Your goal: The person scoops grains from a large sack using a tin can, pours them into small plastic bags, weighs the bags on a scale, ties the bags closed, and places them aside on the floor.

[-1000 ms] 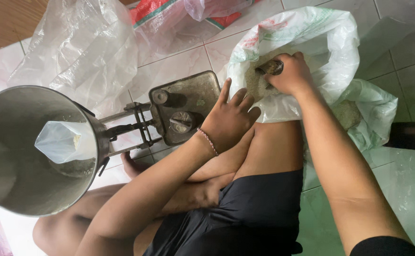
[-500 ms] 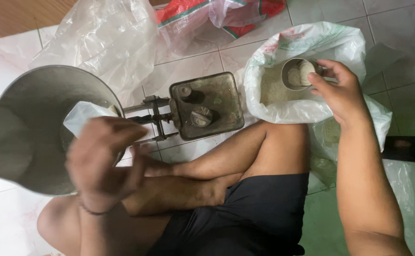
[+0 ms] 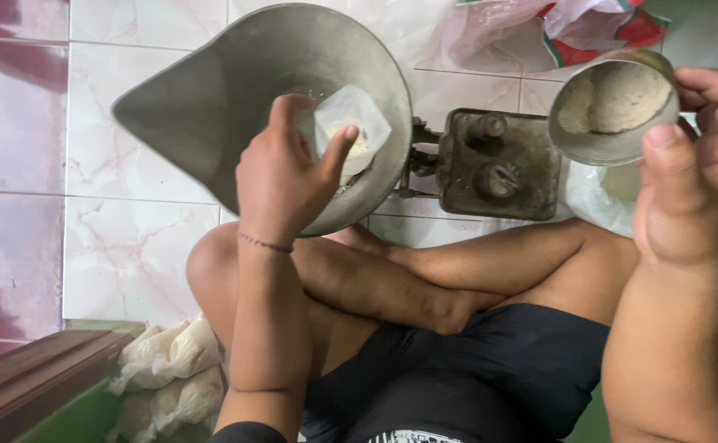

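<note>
- Sitting cross-legged on a tiled floor (image 3: 141, 262), the person works over a balance scale; view from the head camera, looking down.
- Left hand (image 3: 281, 176): grip clamped, thumb against fingers, on the mouth of a small clear bag (image 3: 351, 131) that holds a little pale powder. The bag sits inside the scale pan (image 3: 236, 90), a grey metal scoop with a spout pointing to 9 o'clock.
- Right hand (image 3: 695, 172): grip clamped around a round metal can (image 3: 613, 111), held at 2 o'clock of the frame, tilted so its mouth faces the camera; pale powder lies inside it.
- Scale base (image 3: 498, 164): a worn, dark metal platform at 3 o'clock of the pan, joined to it by a short arm, carrying two small weights (image 3: 490, 152). The can hangs just beside the base, at its 2 o'clock.
- A large plastic sack (image 3: 605, 201) lies at 3 o'clock, below the can, partly hidden by the right hand.
- Filled bags of pale powder (image 3: 166, 373) are piled at 7 o'clock, beside the left forearm.
- Crumpled plastic sheeting (image 3: 490, 29) with red print lies at 1 o'clock.
</note>
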